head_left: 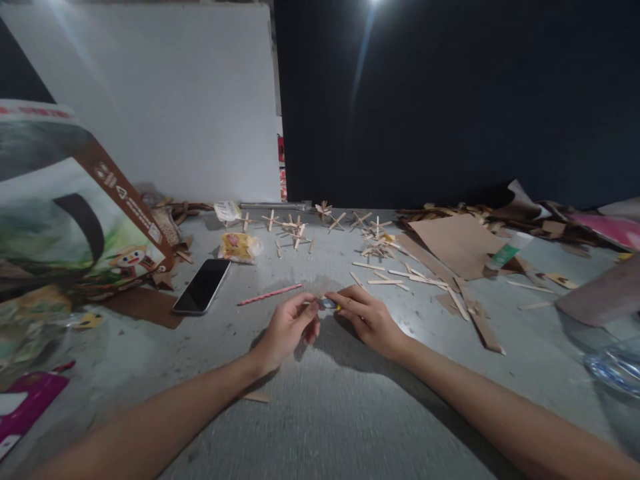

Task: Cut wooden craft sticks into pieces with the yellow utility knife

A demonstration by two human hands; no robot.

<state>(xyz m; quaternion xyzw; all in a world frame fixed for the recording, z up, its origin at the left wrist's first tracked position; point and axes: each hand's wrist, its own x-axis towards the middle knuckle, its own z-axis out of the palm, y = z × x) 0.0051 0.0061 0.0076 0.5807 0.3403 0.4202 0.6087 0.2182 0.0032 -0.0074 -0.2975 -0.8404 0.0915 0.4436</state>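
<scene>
The left hand point(290, 327) is curling in and pinching one end of a small piece point(330, 305) between thumb and forefinger. The right hand point(367, 317) is gripping the other end with its fingertips, so both are closing on the same thing. The piece is sitting low over the grey desk point(320, 413), right between the two hands, near the tip of the pink stick point(270, 294) and the scattered wooden sticks point(370, 267). In my judgement, such a slight thing held only at the fingertips is risking a slip. Uneven pressure from either side could flick it out among the loose sticks and cardboard scraps point(487, 333), where it would be hard to find. It is showing as tiny and greyish-blue with a yellow fleck, and its material is too small to tell. The phone point(202, 285) is lying well off to the left.
</scene>
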